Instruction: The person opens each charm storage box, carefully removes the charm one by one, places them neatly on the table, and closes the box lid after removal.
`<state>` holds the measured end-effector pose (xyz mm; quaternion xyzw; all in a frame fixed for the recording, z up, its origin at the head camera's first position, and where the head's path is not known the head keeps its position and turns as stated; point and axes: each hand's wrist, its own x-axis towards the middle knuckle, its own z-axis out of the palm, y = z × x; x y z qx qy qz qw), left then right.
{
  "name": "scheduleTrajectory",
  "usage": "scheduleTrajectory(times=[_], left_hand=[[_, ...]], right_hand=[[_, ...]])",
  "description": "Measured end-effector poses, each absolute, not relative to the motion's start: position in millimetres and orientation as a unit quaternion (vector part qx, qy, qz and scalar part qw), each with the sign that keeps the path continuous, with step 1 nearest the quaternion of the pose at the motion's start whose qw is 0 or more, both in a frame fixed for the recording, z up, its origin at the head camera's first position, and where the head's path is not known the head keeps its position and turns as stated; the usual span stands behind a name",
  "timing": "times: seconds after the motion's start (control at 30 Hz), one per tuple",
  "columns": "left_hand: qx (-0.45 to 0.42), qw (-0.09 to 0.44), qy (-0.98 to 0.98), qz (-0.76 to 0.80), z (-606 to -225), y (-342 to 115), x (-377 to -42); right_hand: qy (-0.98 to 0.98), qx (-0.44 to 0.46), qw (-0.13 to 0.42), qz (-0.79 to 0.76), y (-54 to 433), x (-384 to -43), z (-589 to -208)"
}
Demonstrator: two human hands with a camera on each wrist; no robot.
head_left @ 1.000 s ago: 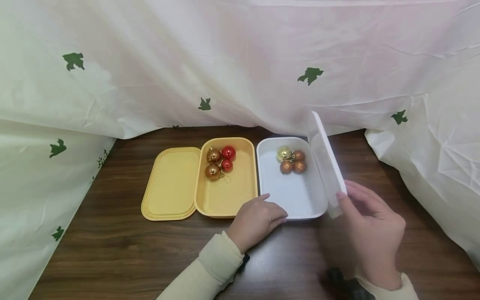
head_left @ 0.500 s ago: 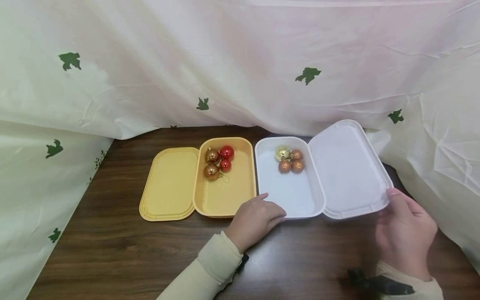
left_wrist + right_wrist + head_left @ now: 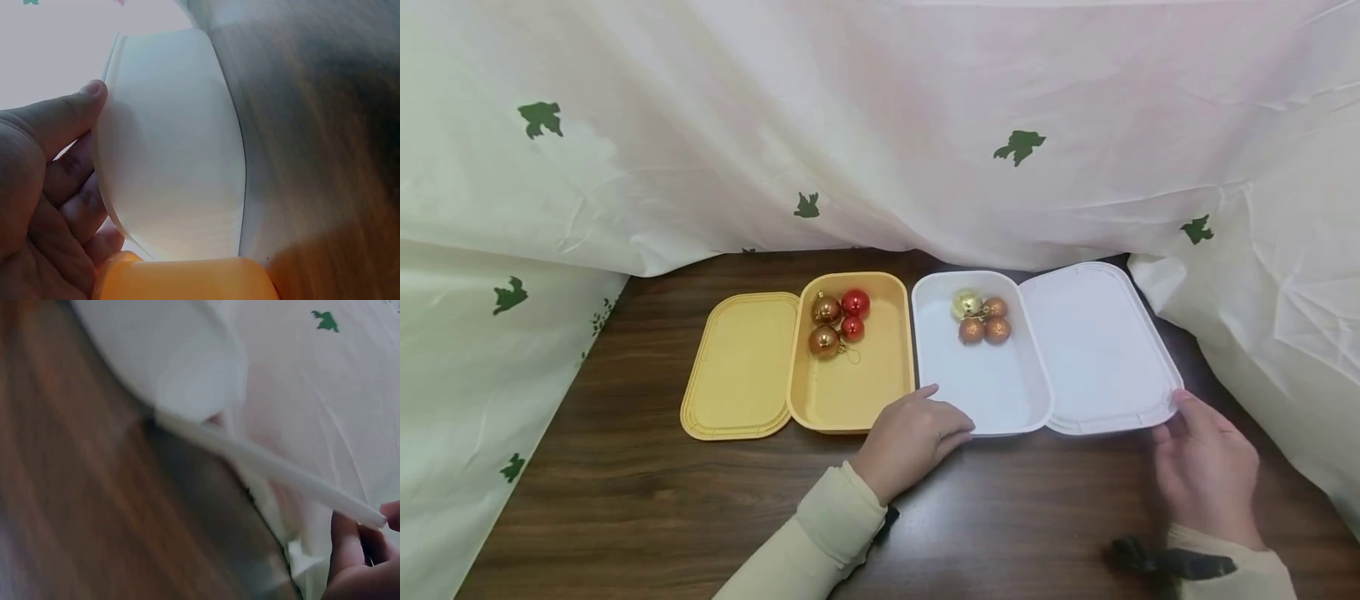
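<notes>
My left hand (image 3: 913,437) grips the near rim of a white plastic box (image 3: 951,400); in the left wrist view its thumb touches the rim, with the other fingers past the wall. A white lid (image 3: 1101,350) lies outspread along the box's right side. My right hand (image 3: 1210,475) pinches the lid's near right corner, thumb on top, fingers beneath. In the right wrist view this lid (image 3: 275,465) is seen edge-on, its held end off the table. Inside the white box sit one pale gold Christmas bauble (image 3: 967,304) and several copper glitter baubles (image 3: 984,331).
Left of the white box stands a yellow box (image 3: 880,392) holding red baubles (image 3: 854,303) and brown-gold baubles (image 3: 825,342). Its yellow lid (image 3: 741,367) lies flat to the left. White cloth (image 3: 880,125) with green prints hangs behind and beside the wooden table (image 3: 647,500).
The white lid has swung from nearly upright down to the right, almost flat, with my right hand holding its corner. My left hand has stayed on the white box's rim.
</notes>
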<state>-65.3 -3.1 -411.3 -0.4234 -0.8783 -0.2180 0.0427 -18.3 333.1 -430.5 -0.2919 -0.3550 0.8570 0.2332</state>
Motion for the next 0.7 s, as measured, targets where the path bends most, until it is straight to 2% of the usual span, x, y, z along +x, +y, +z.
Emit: scheduleTrajectory(times=[0.17,0.33,0.53,0.7], left_hand=[[-0.426,0.04,-0.877,-0.219,-410.0,-2.2,-65.0],[-0.428,0.042,-0.877,-0.215,-410.8,-2.0,-65.1],[-0.427,0.051,-0.879,-0.209,-412.0,-1.9,-65.6],[-0.426,0.05,-0.878,-0.21,-412.5,-1.8,-65.5]], right_hand=[[-0.456,-0.341,0.217,0.793,346.8,-13.3,-436.0],[-0.633,-0.376,0.146,0.661,362.0,-8.7,-435.0],[-0.883,-0.305,0.048,0.353,374.8,-4.6,-425.3],[-0.928,-0.243,0.025,0.281,377.9,-6.0,-420.0]])
